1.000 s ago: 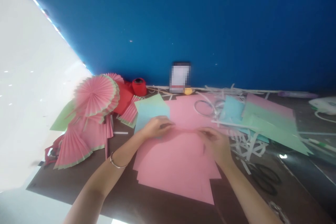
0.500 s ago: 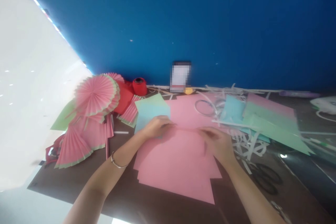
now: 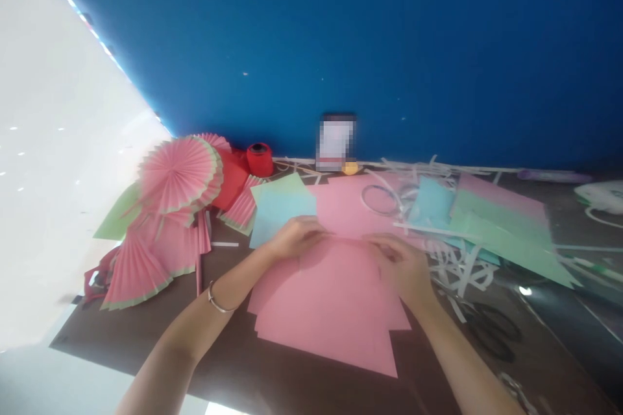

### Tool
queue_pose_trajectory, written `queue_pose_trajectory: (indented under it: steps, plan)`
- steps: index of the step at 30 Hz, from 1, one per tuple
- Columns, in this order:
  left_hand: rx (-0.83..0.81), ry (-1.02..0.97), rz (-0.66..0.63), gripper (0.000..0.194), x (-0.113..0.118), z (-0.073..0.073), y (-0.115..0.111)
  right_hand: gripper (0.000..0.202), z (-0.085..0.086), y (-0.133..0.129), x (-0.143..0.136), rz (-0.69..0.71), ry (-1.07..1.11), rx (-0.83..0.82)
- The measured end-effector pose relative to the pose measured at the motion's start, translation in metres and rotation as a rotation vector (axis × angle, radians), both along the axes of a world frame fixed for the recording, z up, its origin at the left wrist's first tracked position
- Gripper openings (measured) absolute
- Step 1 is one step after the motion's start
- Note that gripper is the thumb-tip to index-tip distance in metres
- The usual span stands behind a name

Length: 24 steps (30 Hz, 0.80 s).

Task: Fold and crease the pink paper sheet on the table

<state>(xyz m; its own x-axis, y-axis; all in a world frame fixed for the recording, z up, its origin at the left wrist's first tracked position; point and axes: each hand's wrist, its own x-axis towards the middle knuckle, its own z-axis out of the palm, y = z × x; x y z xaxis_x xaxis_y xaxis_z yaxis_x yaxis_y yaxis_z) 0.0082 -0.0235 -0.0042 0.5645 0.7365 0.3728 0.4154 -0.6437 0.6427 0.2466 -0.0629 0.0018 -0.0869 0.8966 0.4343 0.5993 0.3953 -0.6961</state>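
A stack of pink paper sheets lies on the dark table in front of me. My left hand pinches the far left edge of the top pink sheet, a thin bracelet on its wrist. At the far right edge of the same sheet, my right hand presses and pinches the paper. Both hands work along the sheet's far edge, where a narrow fold seems to run between them.
Pink pleated paper fans pile up at the left, beside a red tape roll. Light blue and green sheets, more green and pink sheets, white paper strips, a ring and black scissors lie around. A blue wall rises behind.
Both hands stay at the pink sheet's far edge with only small finger shifts. The view has barely moved.
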Motion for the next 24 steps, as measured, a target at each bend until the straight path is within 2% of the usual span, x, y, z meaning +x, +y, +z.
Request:
queue_pose_trajectory:
  steps: [4, 7, 13, 21, 24]
  plan:
    - [0.105, 0.081, -0.084, 0.027, 0.006, 0.003, -0.006, 0.016, 0.005, -0.002, -0.010, 0.080, -0.305, 0.276]
    - [0.144, 0.112, -0.132, 0.029, 0.011, 0.004, -0.010, 0.013, 0.006, -0.005, -0.018, 0.140, -0.426, 0.313]
    - [0.039, 0.067, -0.110, 0.029, 0.011, 0.004, -0.010, 0.026, 0.005, -0.005, -0.018, 0.175, -0.403, 0.192]
    - [-0.325, -0.222, 0.135, 0.021, 0.001, 0.004, 0.000, 0.028, 0.009, 0.001, 0.002, 0.050, -0.198, -0.016]
    - [-0.453, -0.291, 0.183, 0.021, -0.001, 0.005, 0.002, 0.026, 0.013, 0.003, 0.009, 0.024, -0.127, -0.095]
